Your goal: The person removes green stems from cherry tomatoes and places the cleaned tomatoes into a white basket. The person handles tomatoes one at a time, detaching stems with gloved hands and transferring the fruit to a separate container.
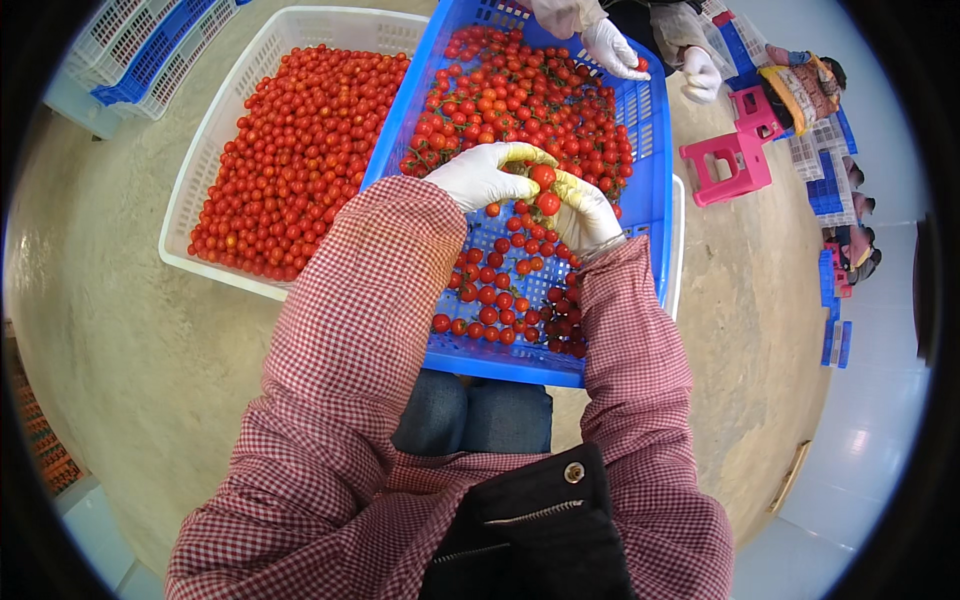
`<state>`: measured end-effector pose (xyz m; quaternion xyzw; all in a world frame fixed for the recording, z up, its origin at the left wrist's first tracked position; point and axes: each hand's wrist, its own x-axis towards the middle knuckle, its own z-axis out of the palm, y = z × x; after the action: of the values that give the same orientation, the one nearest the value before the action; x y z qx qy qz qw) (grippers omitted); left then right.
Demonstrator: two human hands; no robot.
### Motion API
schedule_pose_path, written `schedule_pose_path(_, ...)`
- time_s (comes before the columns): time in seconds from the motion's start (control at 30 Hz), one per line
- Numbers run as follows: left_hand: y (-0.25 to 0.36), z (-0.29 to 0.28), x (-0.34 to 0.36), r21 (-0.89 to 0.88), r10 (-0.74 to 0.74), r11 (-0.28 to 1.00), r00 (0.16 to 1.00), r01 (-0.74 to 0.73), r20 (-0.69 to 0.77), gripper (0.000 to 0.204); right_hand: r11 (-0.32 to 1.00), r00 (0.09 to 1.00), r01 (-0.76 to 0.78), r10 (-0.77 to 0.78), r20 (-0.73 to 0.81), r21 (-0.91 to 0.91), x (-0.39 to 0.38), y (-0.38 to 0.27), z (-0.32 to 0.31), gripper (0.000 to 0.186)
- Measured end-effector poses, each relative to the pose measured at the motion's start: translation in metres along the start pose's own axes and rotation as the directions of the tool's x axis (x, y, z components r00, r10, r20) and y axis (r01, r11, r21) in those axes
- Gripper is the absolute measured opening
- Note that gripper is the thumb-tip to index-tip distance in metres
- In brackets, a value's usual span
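My two gloved hands meet above a blue plastic crate (655, 215) of cherry tomatoes. My left hand (483, 178), in a white glove with yellowed fingertips, has its fingers closed around cherry tomatoes (543, 177). Opposite it, my right hand (590, 208) is curled at the same small cluster, its fingertips partly hidden behind the fruit. Loose cherry tomatoes (490, 296) lie on the crate floor below my hands. Toward the far end the tomatoes (520, 100) are heaped, many with green stems.
Left of the blue crate stands a white crate (190, 190) filled with loose red tomatoes. A co-worker's gloved hands (612, 50) reach over the far right edge, one holding a tomato. Pink stools (735, 165) stand at right; stacked crates (150, 60) are at far left.
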<state>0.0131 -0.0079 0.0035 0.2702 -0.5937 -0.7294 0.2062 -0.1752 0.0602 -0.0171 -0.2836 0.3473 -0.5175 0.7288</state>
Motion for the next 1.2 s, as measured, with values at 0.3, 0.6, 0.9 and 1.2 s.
schedule_pose_path(0.3, 0.008, -0.013, 0.009, -0.478, -0.068, 0.863, 0.901, -0.162, -0.428, 0.027, 0.799, 0.838, 0.300, -0.482, -0.257, -0.521, -0.028, -0.075, -0.023, 0.039)
schedule_pose_path(0.6, 0.001, -0.022, 0.006, -0.593, -0.168, 0.733, 0.756, -0.334, -0.633, 0.020, 0.293, 0.408, 0.074, -0.881, -0.239, -0.953, -0.041, -0.072, -0.061, 0.029)
schedule_pose_path(0.9, 0.000, -0.022, 0.006, -0.537, -0.199, 0.822, 0.791, -0.187, -0.579, 0.021, -0.370, 0.996, -0.079, 0.018, -0.093, -0.926, 0.008, 0.038, -0.011, 0.032)
schedule_pose_path(1.2, -0.003, -0.018, 0.009, -0.525, -0.224, 0.847, 0.841, -0.082, -0.492, 0.019, -0.591, 0.833, -0.367, 0.135, -0.537, -0.718, 0.021, 0.033, 0.027, 0.037)
